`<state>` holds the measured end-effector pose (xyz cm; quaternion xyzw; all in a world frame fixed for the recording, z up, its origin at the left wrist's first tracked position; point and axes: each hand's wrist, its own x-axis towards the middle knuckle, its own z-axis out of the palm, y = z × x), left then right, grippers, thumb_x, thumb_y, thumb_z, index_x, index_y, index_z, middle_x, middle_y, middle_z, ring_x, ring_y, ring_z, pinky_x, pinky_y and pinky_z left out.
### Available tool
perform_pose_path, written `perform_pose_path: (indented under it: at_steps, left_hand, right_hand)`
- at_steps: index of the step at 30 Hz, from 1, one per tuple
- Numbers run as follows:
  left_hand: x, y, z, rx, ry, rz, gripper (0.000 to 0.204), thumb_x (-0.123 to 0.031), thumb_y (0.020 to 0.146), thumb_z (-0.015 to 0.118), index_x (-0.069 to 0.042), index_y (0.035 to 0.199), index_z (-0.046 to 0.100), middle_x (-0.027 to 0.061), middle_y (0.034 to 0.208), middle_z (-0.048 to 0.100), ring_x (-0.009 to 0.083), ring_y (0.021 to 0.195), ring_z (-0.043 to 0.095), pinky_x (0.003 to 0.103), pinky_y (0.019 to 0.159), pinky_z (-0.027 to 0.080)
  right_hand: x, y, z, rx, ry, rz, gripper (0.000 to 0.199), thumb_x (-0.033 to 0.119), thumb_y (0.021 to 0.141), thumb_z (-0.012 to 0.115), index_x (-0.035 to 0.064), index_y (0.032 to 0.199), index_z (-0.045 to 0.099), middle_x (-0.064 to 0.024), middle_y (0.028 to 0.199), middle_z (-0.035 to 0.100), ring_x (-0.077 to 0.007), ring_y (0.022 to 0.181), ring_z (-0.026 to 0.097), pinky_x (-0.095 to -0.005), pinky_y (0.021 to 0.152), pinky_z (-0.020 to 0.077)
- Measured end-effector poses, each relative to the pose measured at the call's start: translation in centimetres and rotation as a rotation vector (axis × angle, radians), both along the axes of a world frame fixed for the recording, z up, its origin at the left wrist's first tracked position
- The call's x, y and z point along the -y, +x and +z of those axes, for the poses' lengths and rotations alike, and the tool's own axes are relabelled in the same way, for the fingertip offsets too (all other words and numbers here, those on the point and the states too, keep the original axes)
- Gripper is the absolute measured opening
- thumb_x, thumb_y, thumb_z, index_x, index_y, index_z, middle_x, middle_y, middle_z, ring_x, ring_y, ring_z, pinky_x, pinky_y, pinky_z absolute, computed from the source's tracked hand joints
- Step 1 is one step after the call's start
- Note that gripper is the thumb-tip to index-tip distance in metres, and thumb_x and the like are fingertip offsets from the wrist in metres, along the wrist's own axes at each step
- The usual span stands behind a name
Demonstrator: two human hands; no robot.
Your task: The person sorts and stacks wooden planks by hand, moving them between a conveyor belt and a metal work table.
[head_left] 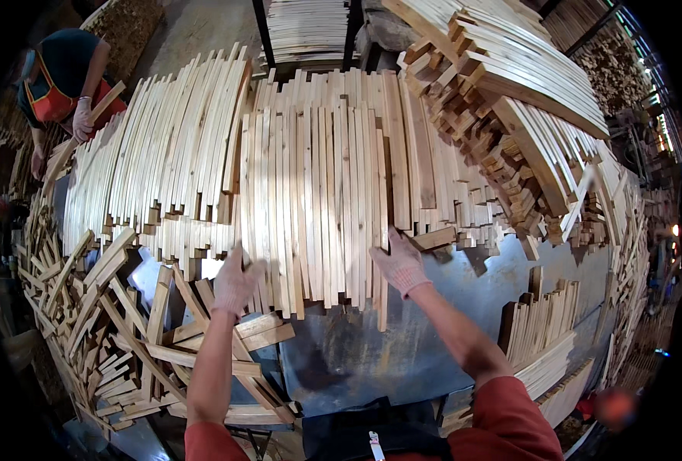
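Observation:
A wide row of pale wooden strips (310,207) lies side by side in front of me, its near ends uneven. My left hand (237,284), in a pale knit glove, rests at the row's left edge near the close end, thumb apart from the fingers. At the right edge, my gloved right hand (399,263) lies against the outer strips with its fingers stretched and spread. Neither hand is wrapped round a strip. A short wooden piece (435,238) lies just right of my right hand.
The metal table (372,365) shows below the row. A jumbled heap of strips (110,330) lies at left, a stacked pile (525,69) at far right, and shorter upright pieces (545,319) at near right. At far left a co-worker (64,77) in a red apron handles a strip.

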<state>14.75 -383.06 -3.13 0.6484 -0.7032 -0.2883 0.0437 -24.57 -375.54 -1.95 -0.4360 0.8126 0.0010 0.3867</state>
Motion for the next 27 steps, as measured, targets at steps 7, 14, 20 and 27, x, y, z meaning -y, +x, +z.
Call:
perform_pose_path:
  at_steps: [7, 14, 20, 27]
  left_hand:
    - [3.6, 6.1, -12.2, -0.532, 0.005, 0.203, 0.092, -0.038, 0.098, 0.078, 0.007, 0.164, 0.034, 0.0234, 0.138, 0.069, 0.0301, 0.132, 0.065, 0.039, 0.115, 0.049]
    - [3.7, -1.2, -1.5, -0.645, 0.276, 0.221, 0.096, -0.018, 0.094, 0.082, -0.002, 0.171, 0.028, 0.0199, 0.152, 0.056, 0.0277, 0.134, 0.058, 0.038, 0.119, 0.043]
    - [2.9, 5.4, -8.5, -0.71, 0.291, 0.332, 0.102, -0.015, 0.094, 0.08, -0.004, 0.174, 0.017, 0.0259, 0.146, 0.058, 0.0307, 0.127, 0.065, 0.039, 0.113, 0.051]
    - [1.3, 0.0, -0.5, -0.826, 0.491, 0.444, 0.091, 0.003, 0.084, 0.077, -0.008, 0.165, 0.037, 0.0131, 0.137, 0.066, 0.0286, 0.118, 0.067, 0.039, 0.102, 0.057]
  right_hand:
    - [4.9, 2.8, 0.7, -0.064, -0.029, -0.16, 0.077, 0.074, 0.088, 0.068, 0.0025, 0.114, 0.078, -0.0197, 0.105, 0.081, -0.0338, 0.096, 0.079, -0.0498, 0.084, 0.0614]
    - [2.2, 1.0, -0.2, 0.115, -0.099, -0.379, 0.084, 0.06, 0.092, 0.066, -0.007, 0.142, 0.061, -0.029, 0.138, 0.068, -0.0404, 0.122, 0.071, -0.0453, 0.107, 0.0562]
    - [1.2, 2.8, -0.4, 0.14, -0.159, -0.291, 0.081, 0.06, 0.093, 0.064, -0.0077, 0.138, 0.064, -0.0293, 0.126, 0.074, -0.0376, 0.12, 0.072, -0.0432, 0.107, 0.0561]
    - [1.1, 2.2, 2.1, 0.203, -0.055, -0.343, 0.08, 0.067, 0.083, 0.068, -0.0063, 0.114, 0.073, -0.0294, 0.113, 0.076, -0.0404, 0.111, 0.075, -0.0437, 0.1, 0.0579]
